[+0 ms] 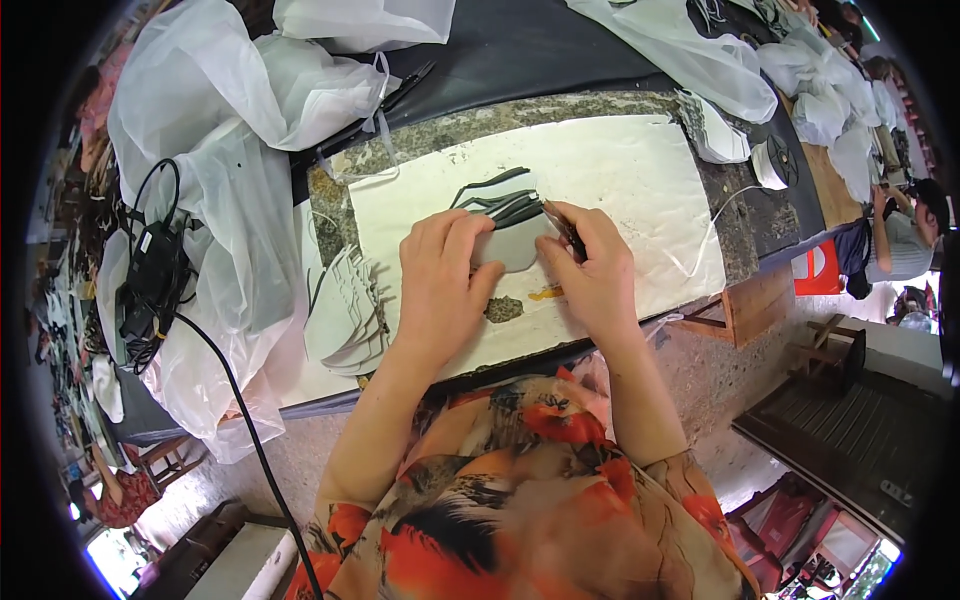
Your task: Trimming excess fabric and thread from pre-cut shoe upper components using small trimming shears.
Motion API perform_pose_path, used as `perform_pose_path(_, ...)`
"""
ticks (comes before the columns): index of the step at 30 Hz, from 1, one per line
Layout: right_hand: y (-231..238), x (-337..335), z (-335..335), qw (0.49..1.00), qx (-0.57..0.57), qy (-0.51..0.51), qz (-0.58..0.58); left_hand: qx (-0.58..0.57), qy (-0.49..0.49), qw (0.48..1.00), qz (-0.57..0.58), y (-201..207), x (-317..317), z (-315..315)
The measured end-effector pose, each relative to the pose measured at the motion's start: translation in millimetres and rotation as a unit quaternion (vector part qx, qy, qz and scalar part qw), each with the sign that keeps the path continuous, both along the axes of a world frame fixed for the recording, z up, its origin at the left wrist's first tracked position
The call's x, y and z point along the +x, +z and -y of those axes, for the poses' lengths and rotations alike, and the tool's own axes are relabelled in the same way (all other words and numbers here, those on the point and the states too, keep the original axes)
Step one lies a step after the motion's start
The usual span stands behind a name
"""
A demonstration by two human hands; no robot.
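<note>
In the middle of a white work sheet (650, 220) lies a grey, rounded flat piece (515, 248), with several black-edged strips (512, 205) along its far side. My left hand (440, 275) is closed on the left part of this grey piece, fingertips near the strips and thumb at its near edge. From the right, my right hand (597, 265) bends its thumb and fingers at the piece's right edge. A slim dark object (577, 245) shows between those fingers; its kind is hidden. Left of my left hand, a fanned stack of pale cut pieces (347, 318) lies on the table.
Translucent plastic bags (225, 210) cover the table's left side, with a black power adapter (155, 270) and cable. A black pen (408, 86) lies beyond the sheet. A thread spool (770, 163) and another pale stack (715, 130) sit right. Another person (905, 235) is at far right.
</note>
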State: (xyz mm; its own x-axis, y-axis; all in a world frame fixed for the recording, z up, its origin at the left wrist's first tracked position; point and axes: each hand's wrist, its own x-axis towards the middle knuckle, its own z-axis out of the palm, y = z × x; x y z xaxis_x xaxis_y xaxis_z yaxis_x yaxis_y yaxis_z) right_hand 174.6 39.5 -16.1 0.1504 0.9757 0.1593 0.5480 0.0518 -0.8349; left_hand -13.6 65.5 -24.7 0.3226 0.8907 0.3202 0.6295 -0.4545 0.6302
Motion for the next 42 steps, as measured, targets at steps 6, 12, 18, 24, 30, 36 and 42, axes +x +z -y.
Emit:
perform_pose_path(6, -7.5, -11.9, 3.8, 0.995, 0.069, -0.040, 0.061, -0.043, -0.013, 0.998, 0.035, -3.3, -2.9, -5.4)
perform_pose_path(12, -11.1, -12.3, 8.9, 0.991, 0.112, 0.055, 0.047, -0.044, -0.017, 0.998, 0.044, -9.4, -3.5, -10.6)
perform_pose_path(18, 12.5, -1.9, 26.0, 0.876, -0.128, 0.015, -0.466, -0.027, -0.047, 0.998, -0.041, -1.9, -13.1, -10.0)
perform_pose_path(24, 24.7, 26.9, 33.1, 0.910, -0.241, -0.005, -0.339, -0.041, -0.042, 0.998, -0.015, 8.8, -19.5, -5.5)
perform_pose_path(30, 16.1, 24.2, 46.0, 0.996, -0.056, -0.071, -0.021, -0.166, -0.017, 0.980, 0.112, 30.2, -23.4, 25.9)
perform_pose_path(36, 31.9, 19.1, 54.7, 0.957, -0.041, 0.288, -0.023, -0.594, -0.093, 0.696, 0.392, 42.6, -9.0, 40.4)
perform_pose_path(42, 19.0, 5.3, 62.5, 0.949, -0.002, 0.313, -0.039, -0.580, -0.089, 0.654, 0.478, 24.5, -8.0, 46.7)
